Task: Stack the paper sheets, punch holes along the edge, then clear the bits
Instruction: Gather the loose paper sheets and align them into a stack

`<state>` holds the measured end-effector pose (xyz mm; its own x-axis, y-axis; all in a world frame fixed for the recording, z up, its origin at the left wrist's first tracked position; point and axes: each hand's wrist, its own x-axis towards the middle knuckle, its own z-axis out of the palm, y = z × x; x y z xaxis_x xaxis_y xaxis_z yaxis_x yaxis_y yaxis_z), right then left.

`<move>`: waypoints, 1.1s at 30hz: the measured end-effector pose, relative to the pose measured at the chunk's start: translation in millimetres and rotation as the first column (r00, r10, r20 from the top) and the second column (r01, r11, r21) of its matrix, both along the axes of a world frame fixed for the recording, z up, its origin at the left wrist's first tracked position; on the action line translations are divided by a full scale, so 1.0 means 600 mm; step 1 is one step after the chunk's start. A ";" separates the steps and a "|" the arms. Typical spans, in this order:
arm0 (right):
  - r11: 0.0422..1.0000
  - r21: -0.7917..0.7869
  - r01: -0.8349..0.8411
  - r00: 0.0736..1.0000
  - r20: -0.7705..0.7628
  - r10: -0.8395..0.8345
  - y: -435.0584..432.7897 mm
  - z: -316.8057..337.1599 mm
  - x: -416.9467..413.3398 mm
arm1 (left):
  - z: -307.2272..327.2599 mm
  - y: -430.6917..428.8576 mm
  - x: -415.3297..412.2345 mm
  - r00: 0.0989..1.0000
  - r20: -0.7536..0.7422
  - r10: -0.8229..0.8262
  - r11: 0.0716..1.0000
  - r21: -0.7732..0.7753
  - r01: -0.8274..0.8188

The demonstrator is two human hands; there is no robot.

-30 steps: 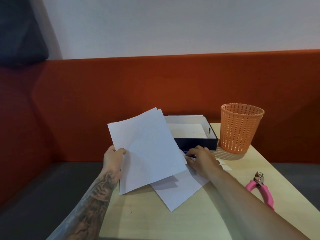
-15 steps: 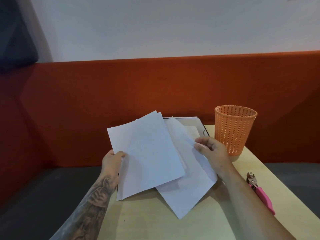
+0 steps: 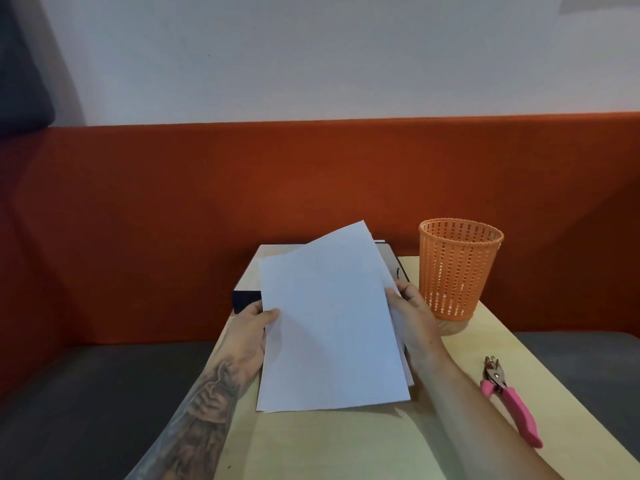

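both gripping: left hand (image 3: 251, 336) and right hand (image 3: 414, 320) pinch the paper sheets (image 3: 329, 323) by the sides, just left of the orange basket (image 3: 459, 268). stack nearly squared. pink punch (image 3: 509, 400) right of basket, untouched; punching, clearing pending.

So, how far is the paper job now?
Nothing is finished. Stacking is in hand: left hand and right hand hold the paper sheets together, edges not yet even. The pink hole punch lies untouched on the table, so punching and clearing bits remain.
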<state>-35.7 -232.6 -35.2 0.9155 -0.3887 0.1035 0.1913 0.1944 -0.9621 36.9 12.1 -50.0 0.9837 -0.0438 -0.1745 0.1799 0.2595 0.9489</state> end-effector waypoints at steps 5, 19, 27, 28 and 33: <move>0.972 -0.215 -0.099 0.991 0.069 0.116 0.008 0.002 -0.006 | 0.009 -0.006 -0.001 0.997 0.070 0.013 0.999 0.031 -0.015; 0.950 -0.304 0.071 0.979 0.204 -0.008 0.023 0.050 -0.012 | 0.126 -0.012 -0.042 0.844 0.513 0.157 0.952 0.147 -0.267; 0.936 -0.351 0.013 0.992 0.122 0.032 0.035 0.042 -0.027 | 0.103 -0.011 -0.062 0.898 0.431 0.094 0.952 0.224 -0.207; 0.939 -0.343 0.005 0.991 0.124 0.040 0.037 0.047 -0.027 | 0.105 -0.010 -0.063 0.897 0.430 0.098 0.951 0.224 -0.211; 0.949 -0.315 0.007 0.994 0.106 0.028 0.036 0.049 -0.026 | 0.103 -0.001 -0.063 0.905 0.410 0.109 0.954 0.211 -0.211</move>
<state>-51.4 -210.8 -5.8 0.8958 -0.3112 0.3175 0.2971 -0.1121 -0.9482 -1.0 11.5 11.7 0.9642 0.1143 0.2393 -0.2413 0.0034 0.9704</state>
